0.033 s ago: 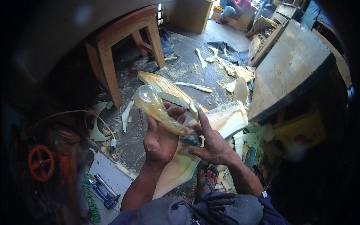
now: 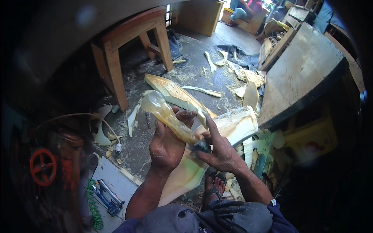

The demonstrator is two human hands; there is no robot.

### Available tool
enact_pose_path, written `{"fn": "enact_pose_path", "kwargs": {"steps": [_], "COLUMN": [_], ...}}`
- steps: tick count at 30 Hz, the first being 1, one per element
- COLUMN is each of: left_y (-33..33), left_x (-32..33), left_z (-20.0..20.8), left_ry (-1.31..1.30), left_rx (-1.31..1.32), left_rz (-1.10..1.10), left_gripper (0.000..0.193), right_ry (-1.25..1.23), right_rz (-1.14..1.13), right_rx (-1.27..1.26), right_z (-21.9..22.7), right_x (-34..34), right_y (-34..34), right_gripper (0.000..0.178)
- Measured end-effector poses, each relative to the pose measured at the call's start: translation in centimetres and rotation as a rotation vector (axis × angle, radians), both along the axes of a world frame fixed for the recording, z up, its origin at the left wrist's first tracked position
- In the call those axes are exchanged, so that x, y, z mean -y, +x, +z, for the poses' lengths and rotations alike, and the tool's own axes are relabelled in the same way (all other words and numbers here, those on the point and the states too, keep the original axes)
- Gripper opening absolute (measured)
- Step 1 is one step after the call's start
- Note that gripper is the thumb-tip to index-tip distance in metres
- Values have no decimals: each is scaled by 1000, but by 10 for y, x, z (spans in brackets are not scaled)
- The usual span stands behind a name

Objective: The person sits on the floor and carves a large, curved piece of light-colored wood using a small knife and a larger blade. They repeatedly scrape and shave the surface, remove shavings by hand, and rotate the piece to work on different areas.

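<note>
Both my hands are on a crumpled clear plastic bottle (image 2: 165,114) with a yellowish tint, tilted so its dark neck end (image 2: 201,146) points down to the right. My left hand (image 2: 168,145) cradles the body from below and the left, its fingers behind it. At the neck end, my right hand (image 2: 222,153) has its thumb and fingers around the dark part, which they partly hide. Under the hands lies a long pale foam-covered piece (image 2: 233,126), running toward my lap. Just beyond the bottle is a curved yellowish foam-edged piece (image 2: 169,87).
A wooden stool (image 2: 112,58) stands at the far left. Foam scraps (image 2: 248,75) litter the floor. At the lower left are a blue nail gun (image 2: 108,202), a green coiled hose (image 2: 94,209) and a plug (image 2: 118,148). A large board (image 2: 303,73) leans at right. Another person (image 2: 243,13) sits far back.
My right thumb and fingers have closed in around the bottle's dark neck end. The bottle has shifted slightly; the whole view has moved a little too.
</note>
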State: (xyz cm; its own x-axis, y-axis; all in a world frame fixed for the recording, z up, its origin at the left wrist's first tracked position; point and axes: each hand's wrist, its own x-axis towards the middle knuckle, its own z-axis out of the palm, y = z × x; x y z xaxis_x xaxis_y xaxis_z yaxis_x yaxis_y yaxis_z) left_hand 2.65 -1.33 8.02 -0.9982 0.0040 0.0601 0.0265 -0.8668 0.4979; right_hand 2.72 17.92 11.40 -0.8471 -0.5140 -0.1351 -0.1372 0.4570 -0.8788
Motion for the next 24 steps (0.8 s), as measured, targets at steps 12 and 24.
{"fn": "enact_pose_path", "kwargs": {"steps": [12, 24], "left_y": [-8, 4], "left_x": [26, 17], "left_z": [0, 19], "left_ry": [234, -347], "left_rx": [145, 267], "left_rz": [8, 109], "left_gripper": [57, 54], "right_ry": [248, 34], "right_rz": [-24, 48], "right_rx": [99, 118], "right_z": [21, 14], "right_x": [17, 21], "right_y": [9, 14], "right_gripper": [117, 124]}}
